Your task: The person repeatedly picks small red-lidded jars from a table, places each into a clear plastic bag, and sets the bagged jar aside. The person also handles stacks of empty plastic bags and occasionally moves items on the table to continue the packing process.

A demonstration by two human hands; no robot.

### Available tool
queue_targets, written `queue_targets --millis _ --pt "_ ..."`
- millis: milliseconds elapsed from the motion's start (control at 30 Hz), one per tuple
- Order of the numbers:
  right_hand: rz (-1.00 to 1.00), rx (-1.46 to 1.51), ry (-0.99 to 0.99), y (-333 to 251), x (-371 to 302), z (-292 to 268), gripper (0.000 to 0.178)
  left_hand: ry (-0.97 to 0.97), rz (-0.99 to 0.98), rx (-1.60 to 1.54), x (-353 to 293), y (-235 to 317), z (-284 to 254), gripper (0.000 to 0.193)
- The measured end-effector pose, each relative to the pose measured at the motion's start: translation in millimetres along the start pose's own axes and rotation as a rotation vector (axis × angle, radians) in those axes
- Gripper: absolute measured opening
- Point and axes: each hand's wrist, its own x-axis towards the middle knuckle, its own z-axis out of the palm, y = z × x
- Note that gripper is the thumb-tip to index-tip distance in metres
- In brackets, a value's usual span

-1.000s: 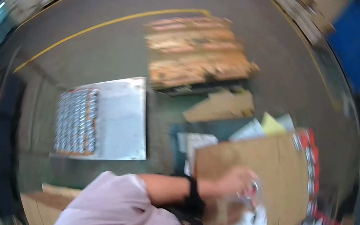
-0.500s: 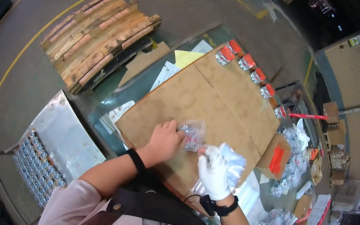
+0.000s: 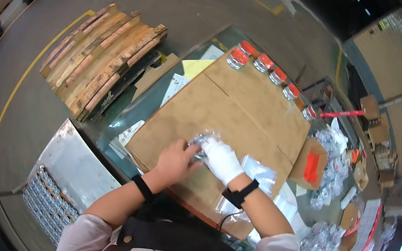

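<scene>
A crumpled clear plastic bag (image 3: 205, 138) sits on the brown cardboard sheet (image 3: 246, 112), in front of me. Bare, my left hand (image 3: 174, 160) grips the bag's near left side, its fingers curled against it. My right hand (image 3: 222, 162), in a white glove, closes on the same bag from the right, and the two hands almost meet. What is inside the bag is mostly hidden by fingers and wrinkles. Just right of my gloved hand lies a stack of flat clear bags (image 3: 259, 176).
Several silver round parts with red tops (image 3: 277, 75) line the cardboard's far edge. At right stand an open carton (image 3: 308, 163) with red inside and heaps of bagged parts (image 3: 319, 246). On the left are a wooden pallet (image 3: 102, 60) and a metal sheet with rows of silver parts (image 3: 50, 201).
My right hand has moved left onto the bag, which is now more bunched up. My left hand has shifted slightly left and down in view, staying at the bag.
</scene>
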Motion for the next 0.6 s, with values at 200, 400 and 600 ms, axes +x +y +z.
queue_targets --millis 200,400,600 --pt "0.075 0.217 0.168 -12 -25 -40 0.018 -0.148 0.151 -0.366 33 -28 6 0.035" --pt "0.412 0.747 0.565 21 -213 -77 0.028 -0.086 -0.044 -0.928 35 96 28 0.034" --pt "1.293 0.100 1.111 163 -506 -11 0.035 -0.404 0.314 -0.213 19 164 140 0.023"
